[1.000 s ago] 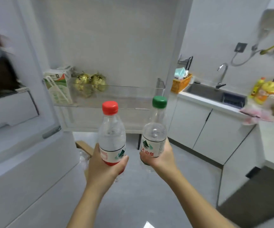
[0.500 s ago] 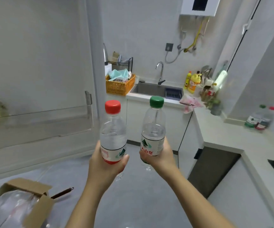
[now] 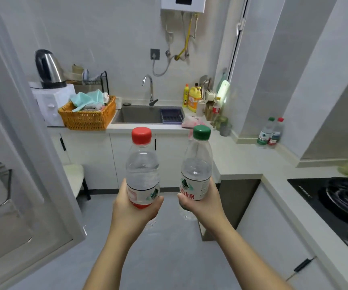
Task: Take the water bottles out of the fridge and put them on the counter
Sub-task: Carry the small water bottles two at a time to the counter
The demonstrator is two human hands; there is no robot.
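My left hand [image 3: 134,208] grips the lower part of a clear water bottle with a red cap [image 3: 142,168], held upright over the floor. My right hand [image 3: 202,203] grips a second clear bottle with a green cap [image 3: 197,164], also upright, a hand's width to the right. Two more water bottles, a green-capped one [image 3: 264,132] and a red-capped one [image 3: 276,131], stand on the white counter [image 3: 242,158] against the far right wall. The open fridge door [image 3: 22,185] fills the left edge.
A sink [image 3: 145,114] with a tap lies in the counter ahead, an orange basket [image 3: 88,114] with cloths to its left, soap bottles [image 3: 193,97] to its right. A black stove [image 3: 344,197] sits in the counter at right. A stool [image 3: 74,176] stands by the cabinets.
The view has swung right, away from the fridge shelves toward the sink and counter. Both hands keep their grip on the bottles, which stay upright in front of me.
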